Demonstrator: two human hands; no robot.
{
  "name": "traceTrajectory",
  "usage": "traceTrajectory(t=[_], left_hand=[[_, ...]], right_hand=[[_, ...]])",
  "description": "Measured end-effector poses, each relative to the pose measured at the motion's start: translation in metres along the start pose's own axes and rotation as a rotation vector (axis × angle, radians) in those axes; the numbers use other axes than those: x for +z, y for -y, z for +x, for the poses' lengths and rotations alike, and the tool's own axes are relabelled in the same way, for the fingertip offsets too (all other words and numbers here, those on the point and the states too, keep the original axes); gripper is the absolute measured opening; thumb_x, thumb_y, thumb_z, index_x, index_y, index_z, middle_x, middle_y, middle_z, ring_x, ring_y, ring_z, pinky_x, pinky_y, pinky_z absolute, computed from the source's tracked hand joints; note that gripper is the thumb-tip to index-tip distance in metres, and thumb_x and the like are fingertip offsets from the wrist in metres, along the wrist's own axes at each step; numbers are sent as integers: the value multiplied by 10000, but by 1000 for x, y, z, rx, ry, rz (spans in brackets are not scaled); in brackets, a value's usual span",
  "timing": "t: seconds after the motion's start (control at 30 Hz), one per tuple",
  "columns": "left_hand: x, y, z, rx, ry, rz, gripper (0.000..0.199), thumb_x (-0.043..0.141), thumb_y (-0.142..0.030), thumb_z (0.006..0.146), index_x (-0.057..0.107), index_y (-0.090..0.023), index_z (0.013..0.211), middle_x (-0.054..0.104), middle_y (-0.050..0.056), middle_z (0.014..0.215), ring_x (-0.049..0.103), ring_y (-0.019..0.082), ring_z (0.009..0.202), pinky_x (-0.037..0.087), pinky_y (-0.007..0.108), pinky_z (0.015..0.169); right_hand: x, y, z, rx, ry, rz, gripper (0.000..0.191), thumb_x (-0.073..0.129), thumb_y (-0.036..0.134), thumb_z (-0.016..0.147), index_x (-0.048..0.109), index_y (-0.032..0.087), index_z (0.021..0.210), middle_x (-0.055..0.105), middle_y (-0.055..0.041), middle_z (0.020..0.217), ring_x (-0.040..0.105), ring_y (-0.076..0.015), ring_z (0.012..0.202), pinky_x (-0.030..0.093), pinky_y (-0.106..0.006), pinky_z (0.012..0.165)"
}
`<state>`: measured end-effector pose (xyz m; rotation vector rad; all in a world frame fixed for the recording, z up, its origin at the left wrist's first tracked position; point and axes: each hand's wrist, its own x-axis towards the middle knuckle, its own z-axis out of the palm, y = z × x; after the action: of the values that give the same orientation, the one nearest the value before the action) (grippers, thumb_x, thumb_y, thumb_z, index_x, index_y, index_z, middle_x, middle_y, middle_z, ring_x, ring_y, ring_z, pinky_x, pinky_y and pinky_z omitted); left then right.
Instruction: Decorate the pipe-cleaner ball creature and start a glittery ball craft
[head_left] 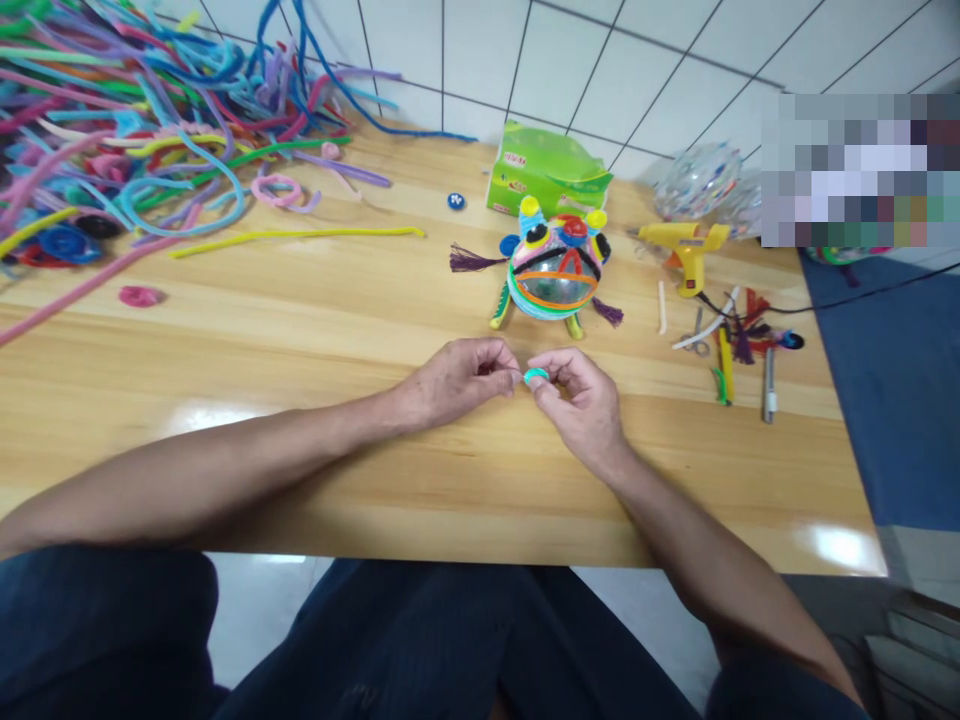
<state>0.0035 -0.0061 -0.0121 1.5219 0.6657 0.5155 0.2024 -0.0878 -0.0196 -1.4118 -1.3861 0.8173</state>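
My right hand pinches a small teal disc between thumb and fingers above the wooden table. Just left of the disc, my left hand has thumb and forefinger pressed together; whatever lies between them is too small to make out. Beyond both hands stands a colourful animal-like figure with a clear round front, yellow-tipped eyes, purple tassels and green legs. Neither hand touches it.
Many fuzzy craft stems pile up at the back left. Behind the figure is a green tissue pack. To the right lie a yellow glue gun, glue sticks, scissors and a cutter. A blue button sits near the wall.
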Motion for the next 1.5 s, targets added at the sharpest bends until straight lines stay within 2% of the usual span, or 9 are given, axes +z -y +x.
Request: traceTrajectory(t=[0.2, 0.37, 0.63, 0.77, 0.93, 1.0, 1.2, 1.4, 1.5], left_hand=[[0, -3, 1, -45, -98, -37, 125, 658, -298, 889, 636, -177, 868, 636, -29, 752, 499, 92, 631, 395, 223, 582], [1, -8, 3, -150, -167, -180, 95, 589, -259, 908, 542, -208, 843, 583, -49, 682, 445, 80, 516, 339, 213, 464], [1, -16, 1, -165, -178, -88, 348, 524, -319, 1043, 499, -206, 715, 498, -47, 593, 424, 74, 507, 332, 195, 465], [1, -11, 3, -145, -171, -112, 354, 563, -362, 1046, 540, -194, 736, 557, -31, 637, 431, 67, 507, 341, 195, 465], [0, -4, 5, -116, -167, -113, 167, 737, -297, 930, 656, -173, 852, 582, -44, 648, 438, 62, 488, 321, 193, 444], [0, -2, 6, -107, -155, -110, 136, 747, -277, 916, 680, -167, 870, 597, -42, 642, 444, 61, 482, 321, 192, 442], [1, -2, 6, -111, -151, -182, 158, 707, -309, 938, 697, -153, 962, 812, 64, 984, 461, 43, 479, 366, 206, 445], [0, -12, 3, -128, -140, -149, 297, 804, -438, 871, 674, -171, 857, 755, 17, 791, 431, 54, 493, 338, 206, 450], [1, -18, -1, -95, -136, -170, 410, 774, -539, 902, 611, -186, 774, 663, -10, 695, 428, 64, 518, 334, 213, 473]], right_hand=[[-4, 6, 5, 114, 7, 144, 140, 767, 284, 832, 712, 247, 956, 685, 39, 757, 600, -113, 651, 488, -270, 619], [-12, 3, 13, 137, -95, 216, 136, 771, 264, 790, 701, 249, 905, 652, 55, 721, 565, -100, 607, 467, -255, 585], [-27, 1, 25, 121, -273, 336, 150, 766, 226, 750, 692, 249, 878, 598, 84, 653, 564, -97, 577, 466, -253, 582], [-46, 8, 35, 53, -413, 348, 163, 791, 236, 737, 686, 253, 861, 608, 72, 673, 557, -109, 581, 465, -270, 575], [-76, 9, 49, -6, -558, 332, 194, 815, 269, 764, 641, 260, 851, 578, 71, 693, 546, -108, 558, 441, -281, 554], [-83, 9, 51, -7, -564, 336, 199, 820, 280, 767, 640, 272, 851, 581, 73, 699, 543, -115, 559, 449, -288, 555], [-91, 26, 42, -47, -448, 247, 138, 815, 307, 819, 688, 315, 872, 591, 44, 719, 550, -154, 582, 480, -346, 567], [-101, 61, 29, -95, -401, 232, 119, 812, 263, 841, 762, 360, 889, 622, 17, 762, 554, -186, 602, 501, -398, 583], [-89, 68, 24, -80, -373, 264, 143, 844, 241, 813, 776, 337, 895, 644, 23, 740, 556, -166, 595, 487, -362, 569]])
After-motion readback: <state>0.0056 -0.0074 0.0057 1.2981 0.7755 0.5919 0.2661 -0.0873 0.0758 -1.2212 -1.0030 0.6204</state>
